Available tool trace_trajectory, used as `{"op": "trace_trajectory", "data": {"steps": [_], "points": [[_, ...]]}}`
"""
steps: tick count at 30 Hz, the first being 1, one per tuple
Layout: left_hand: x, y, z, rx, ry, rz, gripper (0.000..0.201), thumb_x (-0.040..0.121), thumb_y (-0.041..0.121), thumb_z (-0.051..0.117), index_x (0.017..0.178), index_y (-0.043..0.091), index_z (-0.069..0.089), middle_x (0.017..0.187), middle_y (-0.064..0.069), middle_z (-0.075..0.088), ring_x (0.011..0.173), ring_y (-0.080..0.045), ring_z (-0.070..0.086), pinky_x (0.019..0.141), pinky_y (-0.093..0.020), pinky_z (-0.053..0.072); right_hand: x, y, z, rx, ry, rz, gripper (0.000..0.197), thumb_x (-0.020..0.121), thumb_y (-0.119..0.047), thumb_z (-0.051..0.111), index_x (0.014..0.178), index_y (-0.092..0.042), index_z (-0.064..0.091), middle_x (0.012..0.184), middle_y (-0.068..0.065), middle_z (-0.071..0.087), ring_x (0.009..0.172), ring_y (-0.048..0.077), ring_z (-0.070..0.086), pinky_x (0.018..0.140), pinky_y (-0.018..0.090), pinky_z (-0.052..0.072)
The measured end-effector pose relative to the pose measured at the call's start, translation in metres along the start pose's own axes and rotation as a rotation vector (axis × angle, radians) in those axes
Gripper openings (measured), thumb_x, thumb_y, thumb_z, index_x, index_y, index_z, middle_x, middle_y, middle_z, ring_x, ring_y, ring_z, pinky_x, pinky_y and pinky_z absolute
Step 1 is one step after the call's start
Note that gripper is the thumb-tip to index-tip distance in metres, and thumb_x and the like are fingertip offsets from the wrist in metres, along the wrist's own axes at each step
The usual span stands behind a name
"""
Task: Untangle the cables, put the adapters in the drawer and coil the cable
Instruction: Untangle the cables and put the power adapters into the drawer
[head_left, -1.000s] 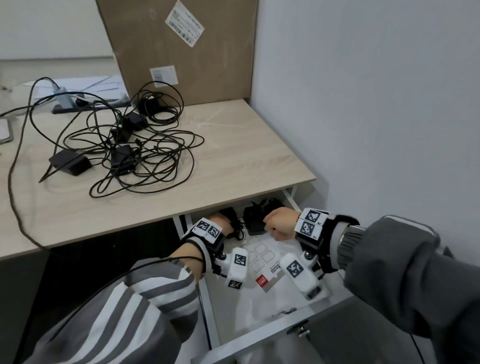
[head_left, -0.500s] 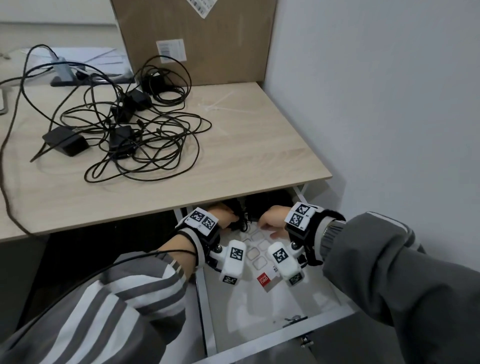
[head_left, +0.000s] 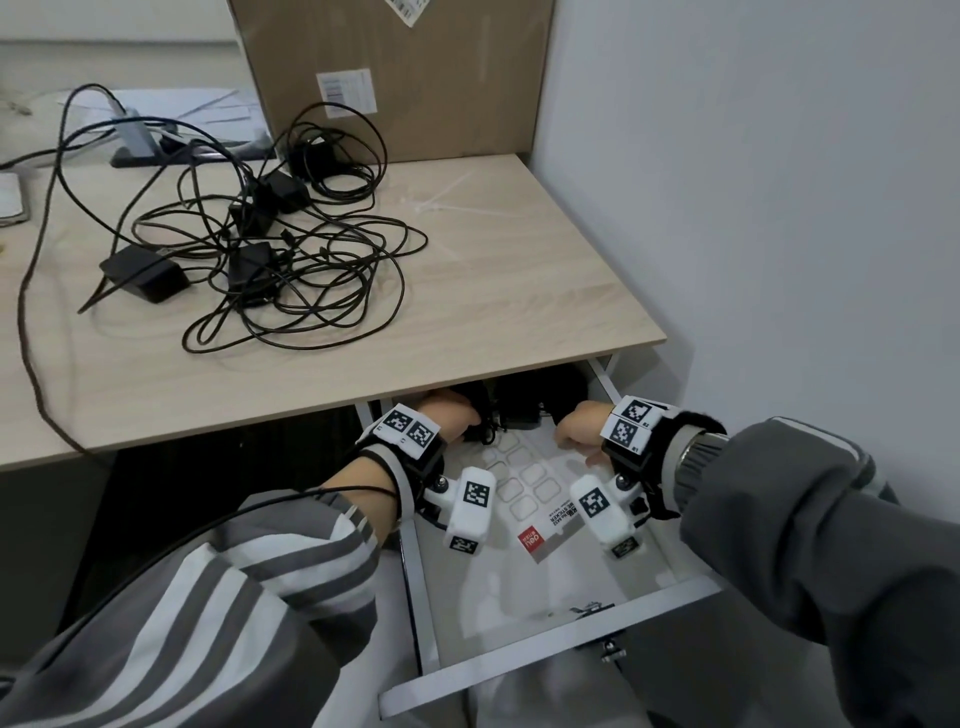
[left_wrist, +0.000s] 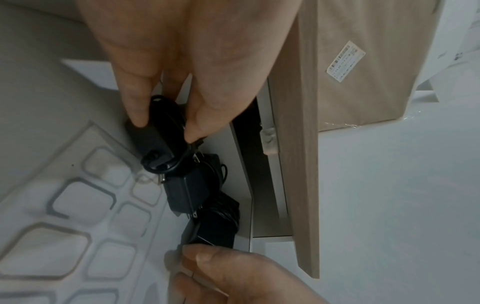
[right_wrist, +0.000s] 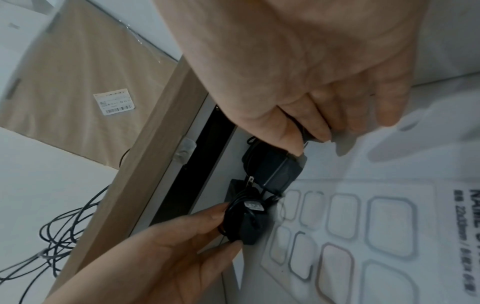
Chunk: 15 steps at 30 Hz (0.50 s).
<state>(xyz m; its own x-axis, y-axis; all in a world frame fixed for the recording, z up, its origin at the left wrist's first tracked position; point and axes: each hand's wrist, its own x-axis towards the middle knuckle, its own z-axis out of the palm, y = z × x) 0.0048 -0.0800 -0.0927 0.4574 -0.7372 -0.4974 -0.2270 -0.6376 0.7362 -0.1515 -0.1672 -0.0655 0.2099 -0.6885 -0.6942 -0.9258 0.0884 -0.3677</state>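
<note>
Both hands reach into the back of the open white drawer (head_left: 561, 649) under the desk. In the left wrist view my left hand (left_wrist: 163, 127) pinches a black adapter with its cable wound round it (left_wrist: 158, 139). A second black adapter (left_wrist: 187, 191) lies just beside it. My right hand (right_wrist: 309, 142) pinches a third adapter (left_wrist: 215, 224), which its fingers mostly hide. In the head view the left hand (head_left: 449, 415) and the right hand (head_left: 576, 431) sit partly under the desk edge. A tangle of black cables with several adapters (head_left: 291, 260) lies on the desk top.
A sheet of name stickers (head_left: 530, 483) lies on the drawer floor. A cardboard box (head_left: 389, 78) leans at the back of the wooden desk (head_left: 519, 291), with white zip ties (head_left: 447, 197) in front of it. The wall runs close along the right.
Both hands have gone deeper into the drawer, toward its back under the desk edge. The right hand has dropped from a raised fist onto the adapters.
</note>
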Motion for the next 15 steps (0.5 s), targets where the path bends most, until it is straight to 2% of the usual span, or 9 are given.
{"op": "trace_trajectory", "data": {"steps": [2, 4, 7, 9, 10, 12, 13, 15], "points": [[-0.006, 0.001, -0.003, -0.035, 0.021, 0.001, 0.043, 0.089, 0.004, 0.058, 0.131, 0.005, 0.052, 0.136, -0.015, 0.05, 0.124, -0.03, 0.048, 0.104, -0.037, 0.042, -0.002, 0.001, -0.001, -0.042, 0.005, -0.009, 0.019, 0.095, -0.009, 0.05, 0.077, -0.003, 0.048, 0.07, 0.006, 0.045, 0.076, 0.026, 0.05, 0.083, 0.035, 0.047], [-0.013, 0.002, -0.005, -0.028, 0.008, 0.004, 0.05, 0.09, 0.003, 0.056, 0.139, 0.01, 0.045, 0.144, -0.011, 0.043, 0.129, -0.027, 0.044, 0.106, -0.035, 0.039, -0.005, 0.002, -0.002, -0.053, 0.009, -0.04, 0.007, 0.094, -0.009, 0.052, 0.091, -0.002, 0.05, 0.074, 0.005, 0.046, 0.079, 0.025, 0.052, 0.082, 0.036, 0.049], [-0.027, 0.004, -0.009, 0.042, -0.029, 0.0, 0.052, 0.095, 0.005, 0.048, 0.145, 0.008, 0.034, 0.149, -0.013, 0.038, 0.133, -0.03, 0.04, 0.107, -0.036, 0.036, -0.013, 0.003, -0.001, -0.063, -0.011, -0.052, 0.009, 0.093, -0.008, 0.052, 0.085, -0.005, 0.052, 0.08, 0.008, 0.052, 0.076, 0.024, 0.054, 0.076, 0.036, 0.052], [-0.037, 0.004, -0.013, 0.092, -0.017, 0.002, 0.05, 0.095, 0.005, 0.048, 0.144, 0.007, 0.037, 0.145, -0.016, 0.043, 0.131, -0.032, 0.043, 0.104, -0.035, 0.036, -0.021, 0.002, -0.002, -0.023, -0.039, -0.093, 0.009, 0.092, -0.011, 0.055, 0.095, -0.004, 0.06, 0.094, 0.007, 0.06, 0.081, 0.02, 0.059, 0.071, 0.032, 0.051], [-0.043, 0.005, -0.015, 0.079, -0.003, 0.024, 0.048, 0.094, 0.005, 0.049, 0.142, 0.006, 0.041, 0.143, -0.016, 0.045, 0.131, -0.032, 0.044, 0.103, -0.034, 0.037, -0.028, 0.001, -0.003, -0.008, -0.054, -0.116, 0.016, 0.092, -0.014, 0.056, 0.104, -0.004, 0.062, 0.1, 0.005, 0.062, 0.08, 0.017, 0.061, 0.068, 0.029, 0.05], [-0.058, 0.006, -0.021, 0.027, -0.023, 0.035, 0.044, 0.094, 0.004, 0.048, 0.139, 0.004, 0.045, 0.144, -0.014, 0.044, 0.132, -0.029, 0.043, 0.103, -0.031, 0.036, -0.044, -0.005, -0.004, -0.002, -0.094, -0.168, 0.022, 0.092, -0.017, 0.058, 0.11, -0.006, 0.064, 0.101, 0.002, 0.065, 0.074, 0.011, 0.062, 0.063, 0.024, 0.048], [-0.065, 0.006, -0.025, -0.004, -0.072, 0.032, 0.042, 0.095, 0.005, 0.048, 0.137, 0.004, 0.047, 0.143, -0.014, 0.045, 0.13, -0.027, 0.045, 0.101, -0.031, 0.036, -0.051, -0.009, -0.005, -0.004, -0.111, -0.194, 0.021, 0.092, -0.018, 0.059, 0.108, -0.007, 0.065, 0.098, 0.001, 0.067, 0.072, 0.01, 0.063, 0.061, 0.023, 0.048], [-0.078, 0.009, -0.033, -0.136, -0.147, -0.036, 0.032, 0.096, 0.011, 0.05, 0.127, 0.005, 0.056, 0.125, -0.013, 0.057, 0.108, -0.023, 0.056, 0.085, -0.03, 0.044, -0.071, -0.021, -0.008, -0.004, -0.158, -0.249, 0.018, 0.091, -0.02, 0.06, 0.103, -0.009, 0.068, 0.094, 0.001, 0.069, 0.071, 0.011, 0.065, 0.057, 0.021, 0.045]]}}
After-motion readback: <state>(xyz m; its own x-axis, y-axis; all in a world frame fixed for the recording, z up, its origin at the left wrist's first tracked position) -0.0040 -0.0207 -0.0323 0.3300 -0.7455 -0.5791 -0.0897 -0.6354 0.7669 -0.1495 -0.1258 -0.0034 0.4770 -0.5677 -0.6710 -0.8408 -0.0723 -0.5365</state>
